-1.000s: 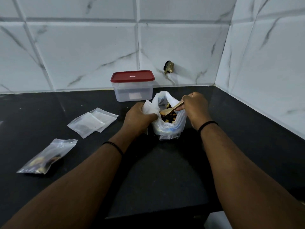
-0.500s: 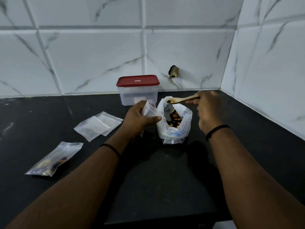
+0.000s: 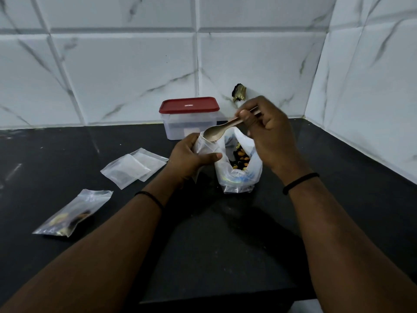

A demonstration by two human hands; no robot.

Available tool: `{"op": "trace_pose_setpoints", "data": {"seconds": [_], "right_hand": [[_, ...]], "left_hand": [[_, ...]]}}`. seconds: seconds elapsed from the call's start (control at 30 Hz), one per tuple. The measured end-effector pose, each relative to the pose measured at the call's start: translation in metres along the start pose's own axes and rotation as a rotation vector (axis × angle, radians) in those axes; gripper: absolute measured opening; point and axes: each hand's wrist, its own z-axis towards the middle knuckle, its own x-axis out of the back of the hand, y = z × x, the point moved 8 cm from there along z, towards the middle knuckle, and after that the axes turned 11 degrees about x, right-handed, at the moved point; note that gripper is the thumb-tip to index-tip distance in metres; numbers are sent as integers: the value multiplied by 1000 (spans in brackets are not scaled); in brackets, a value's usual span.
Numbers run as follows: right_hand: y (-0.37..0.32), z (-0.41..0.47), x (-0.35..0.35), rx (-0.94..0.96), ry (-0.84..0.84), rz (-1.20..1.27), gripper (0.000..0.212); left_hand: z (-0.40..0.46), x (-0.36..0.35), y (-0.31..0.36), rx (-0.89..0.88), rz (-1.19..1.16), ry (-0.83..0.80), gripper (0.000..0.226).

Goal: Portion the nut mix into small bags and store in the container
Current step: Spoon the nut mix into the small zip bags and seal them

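we see the small bag [image 3: 206,146] gripped in the l hand [image 3: 190,158], just beside the open nut mix bag [image 3: 239,164] mid-counter. r hand [image 3: 269,134] pinches a wooden spoon [image 3: 222,129], bowl at the small bag's mouth, prob tipped. behind: red-lidded clear container [image 3: 189,117]. left: flat empty bags [image 3: 133,167], a crinkly filled bag [image 3: 74,213] on the black counter [image 3: 225,245].
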Motion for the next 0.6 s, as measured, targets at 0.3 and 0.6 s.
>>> {"op": "trace_pose_setpoints", "data": {"seconds": [0.3, 0.6], "right_hand": [[62, -19, 14, -383, -43, -368, 11], [60, -18, 1, -263, -152, -433, 9]], "left_hand": [[-1, -16, -7, 64, 67, -30, 53], [-3, -18, -7, 66, 72, -45, 87]]}}
